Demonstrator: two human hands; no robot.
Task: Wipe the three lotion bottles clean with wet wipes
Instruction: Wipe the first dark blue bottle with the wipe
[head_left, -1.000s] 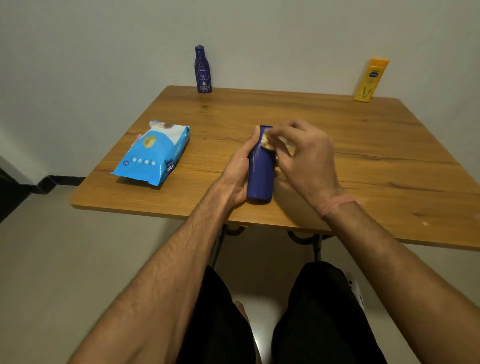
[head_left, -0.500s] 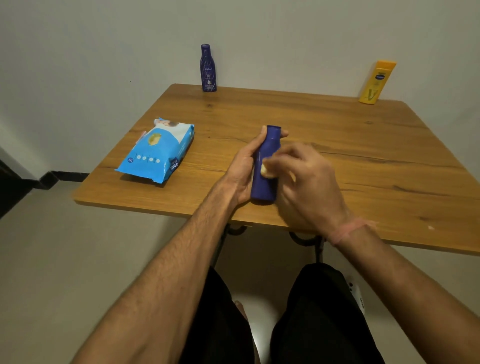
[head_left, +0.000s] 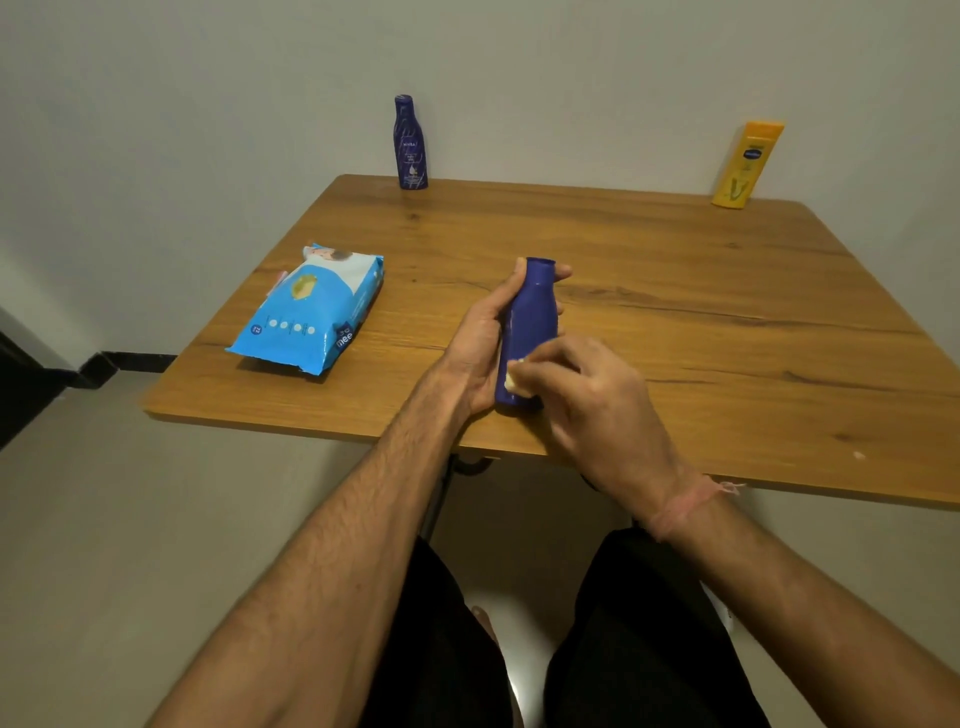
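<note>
The left hand (head_left: 480, 348) is gripping the blue bottle (head_left: 530, 327) while the right hand (head_left: 582, 400) is pinching a wet wipe (head_left: 511, 378) against its base.

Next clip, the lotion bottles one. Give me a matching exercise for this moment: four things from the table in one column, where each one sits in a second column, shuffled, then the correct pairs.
Things:
1. held blue bottle
2. small blue bottle
3. yellow bottle
4. wipes pack

Places:
A. far right corner of the table
B. left side, lying flat
C. near edge, gripped by the left hand
D. far edge, standing left of centre

Pairs: 1-C, 2-D, 3-A, 4-B
</note>
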